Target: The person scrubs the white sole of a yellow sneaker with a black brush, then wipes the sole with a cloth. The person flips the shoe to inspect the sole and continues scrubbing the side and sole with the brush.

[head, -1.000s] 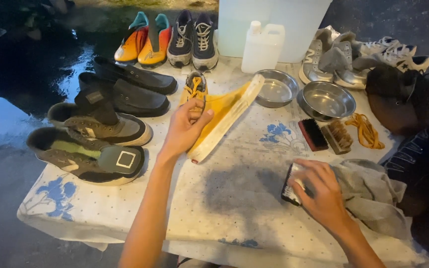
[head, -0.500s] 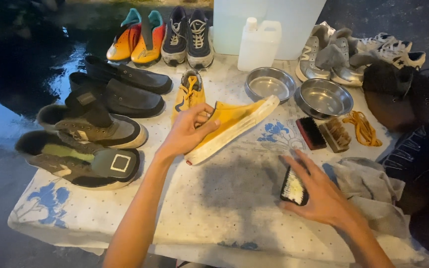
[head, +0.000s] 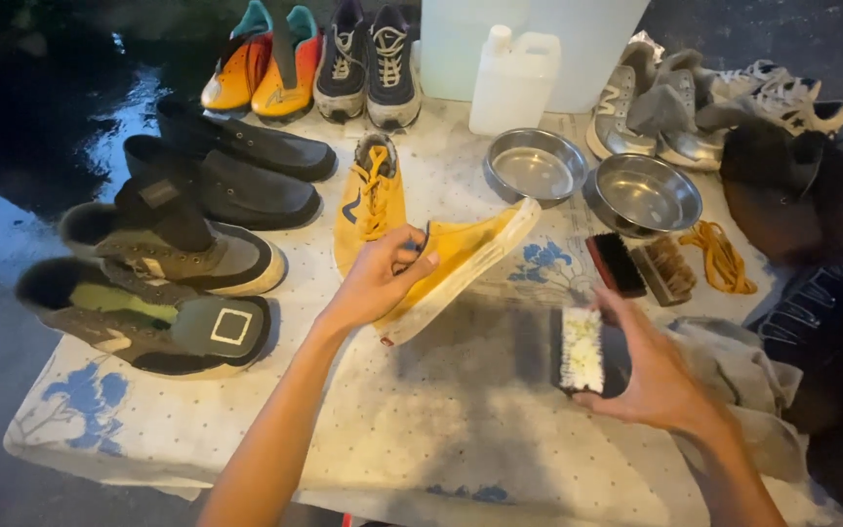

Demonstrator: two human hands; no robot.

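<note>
My left hand (head: 378, 283) grips a yellow canvas shoe (head: 461, 259) by its heel end, tilted on its side with the pale sole facing right. Its mate, a second yellow shoe (head: 368, 200) with orange laces, lies flat on the cloth just behind. My right hand (head: 651, 376) holds a black scrub brush (head: 581, 349) with its pale bristles turned up, a short way right of the held shoe.
Several dark shoes (head: 197, 244) line the left side; orange and navy pairs stand at the back. Two steel bowls (head: 641, 190), a white jug (head: 511, 78), two more brushes (head: 636, 265), yellow laces (head: 719, 256) and a grey rag (head: 743, 376) lie on the patterned cloth (head: 461, 429).
My right hand lifted the black brush off the cloth and turned its bristles up. My left hand kept the yellow shoe and turned it, lowering its toe toward the cloth.
</note>
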